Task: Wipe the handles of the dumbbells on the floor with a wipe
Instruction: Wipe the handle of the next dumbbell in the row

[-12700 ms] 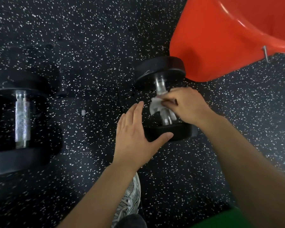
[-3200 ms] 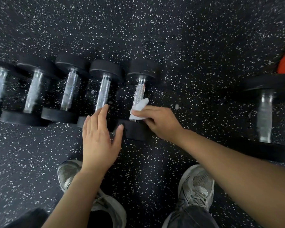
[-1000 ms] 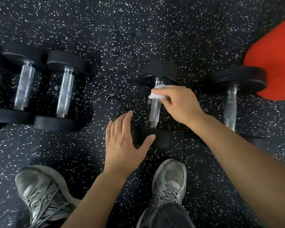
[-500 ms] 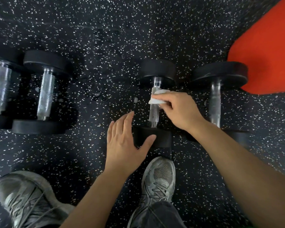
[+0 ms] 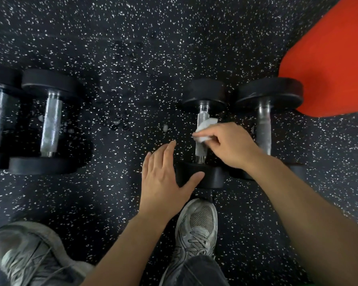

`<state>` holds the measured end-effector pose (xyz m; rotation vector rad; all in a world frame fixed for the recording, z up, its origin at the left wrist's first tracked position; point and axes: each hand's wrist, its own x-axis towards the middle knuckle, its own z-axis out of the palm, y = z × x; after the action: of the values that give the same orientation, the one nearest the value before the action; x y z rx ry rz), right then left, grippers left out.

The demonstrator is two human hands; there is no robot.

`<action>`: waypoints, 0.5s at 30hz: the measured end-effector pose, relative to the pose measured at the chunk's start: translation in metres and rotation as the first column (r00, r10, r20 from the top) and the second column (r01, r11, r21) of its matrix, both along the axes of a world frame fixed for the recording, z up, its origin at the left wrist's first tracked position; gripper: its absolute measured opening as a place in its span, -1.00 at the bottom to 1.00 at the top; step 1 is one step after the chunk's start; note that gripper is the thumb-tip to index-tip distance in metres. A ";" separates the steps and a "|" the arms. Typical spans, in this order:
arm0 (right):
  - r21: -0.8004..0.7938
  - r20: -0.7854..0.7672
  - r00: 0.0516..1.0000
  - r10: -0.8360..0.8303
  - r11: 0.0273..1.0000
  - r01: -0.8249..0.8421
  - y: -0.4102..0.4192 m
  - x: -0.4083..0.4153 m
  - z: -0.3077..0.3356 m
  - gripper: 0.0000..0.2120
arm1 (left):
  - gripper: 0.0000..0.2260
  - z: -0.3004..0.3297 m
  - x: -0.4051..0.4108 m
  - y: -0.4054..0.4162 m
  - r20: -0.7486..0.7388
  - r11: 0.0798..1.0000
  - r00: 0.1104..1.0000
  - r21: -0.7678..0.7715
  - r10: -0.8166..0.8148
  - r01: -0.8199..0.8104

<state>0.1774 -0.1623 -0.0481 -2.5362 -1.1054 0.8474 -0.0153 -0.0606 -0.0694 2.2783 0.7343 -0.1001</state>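
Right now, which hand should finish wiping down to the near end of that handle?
Right. The right hand already pinches the wipe against the handle. The left hand lies flat with its thumb on the near weight head, probably steadying it.

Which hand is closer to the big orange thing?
The right hand. It pinches the wipe on the dumbbell handle, with one dumbbell between it and the orange object. The left hand lies farther left.

A black-ended dumbbell with a knurled steel handle (image 5: pixel 201 141) lies flat on the speckled black rubber floor (image 5: pixel 132 48), handle pointing away from the viewer. A crumpled white wipe (image 5: pixel 204 131) is wrapped against the handle's middle. Three similar black dumbbells lie parallel: one just right (image 5: pixel 264 129), two well left (image 5: pixel 50 124).
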 end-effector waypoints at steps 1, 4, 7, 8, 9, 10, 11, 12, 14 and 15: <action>-0.046 -0.038 0.998 0.057 0.997 -0.059 -0.003 0.000 0.003 -0.68 | -0.09 0.000 0.002 -0.001 -0.007 1.000 1.000 -0.002 -0.004 0.004; -0.118 -0.178 0.976 0.128 0.982 -0.150 -0.007 -0.001 0.011 -0.69 | -0.03 0.001 0.010 -0.004 -0.018 1.000 0.999 0.005 -0.030 0.030; 0.059 -0.253 0.966 0.062 0.997 -0.049 -0.007 -0.004 0.013 -0.63 | -0.04 0.005 0.014 -0.002 -0.005 0.999 0.999 0.032 -0.041 0.041; 0.146 -0.286 0.958 0.017 0.989 0.026 -0.005 -0.006 0.015 -0.62 | -0.05 0.007 0.013 0.001 0.006 0.999 1.000 0.042 -0.029 0.029; 0.227 -0.338 0.941 -0.029 0.968 0.111 -0.002 -0.009 0.017 -0.62 | -0.07 0.010 0.012 0.006 0.014 0.999 1.000 0.048 -0.014 0.014; 0.287 -0.402 0.913 -0.062 0.939 0.190 0.001 -0.013 0.018 -0.63 | -0.08 0.012 0.009 0.013 0.018 0.999 1.000 0.052 0.000 -0.001; 0.324 -0.462 0.883 -0.080 0.912 0.252 0.006 -0.016 0.019 -0.65 | -0.10 0.015 0.007 0.021 0.020 0.998 1.000 0.058 0.014 -0.015; 0.342 -0.500 0.861 -0.088 0.894 0.289 0.010 -0.020 0.019 -0.67 | -0.10 0.018 0.004 0.029 0.021 0.997 0.999 0.069 0.028 -0.030; 0.361 -0.535 0.840 -0.091 0.874 0.325 0.021 -0.027 0.018 -0.67 | -0.11 0.024 -0.005 0.047 0.018 0.993 0.999 0.109 0.051 -0.053; 0.365 -0.545 0.833 -0.095 0.868 0.338 0.026 -0.029 0.018 -0.67 | -0.11 0.027 -0.009 0.055 0.019 0.989 0.998 0.132 0.059 -0.061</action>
<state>0.1484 -0.1361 -0.0301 -1.8483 -0.7054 0.9866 -0.0245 -0.0053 -0.0422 2.3779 0.8226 -0.0062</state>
